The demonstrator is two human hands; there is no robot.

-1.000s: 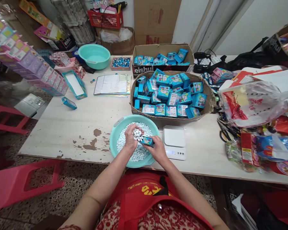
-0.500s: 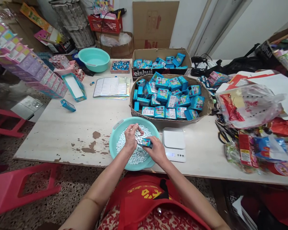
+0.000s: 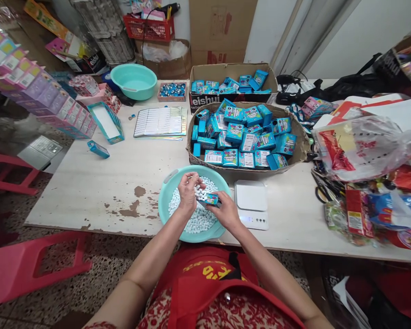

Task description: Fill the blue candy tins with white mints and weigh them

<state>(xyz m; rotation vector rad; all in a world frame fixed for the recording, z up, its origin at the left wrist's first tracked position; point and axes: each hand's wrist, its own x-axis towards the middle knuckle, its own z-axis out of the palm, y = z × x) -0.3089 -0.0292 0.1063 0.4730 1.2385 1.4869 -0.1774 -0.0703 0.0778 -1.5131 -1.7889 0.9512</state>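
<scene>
Over a turquoise basin of small white candies, my left hand is curled with candies against its fingers. My right hand grips a small blue candy box, tilted with one end toward the left hand. Candies lie between that end and my left fingers. Part of the box is hidden by the right fingers. Just right of the basin sits a white digital scale, its display lit. Behind both, a cardboard box is heaped with similar blue candy boxes.
A second carton of blue boxes stands farther back, near an empty turquoise basin and a tray of blue-wrapped pieces. Display boxes are stacked at left. Plastic bags and scissors crowd the right side.
The view has shifted slightly. My hands stay over the basin, with the left still curled by the candies and the right still gripping the candy box.
</scene>
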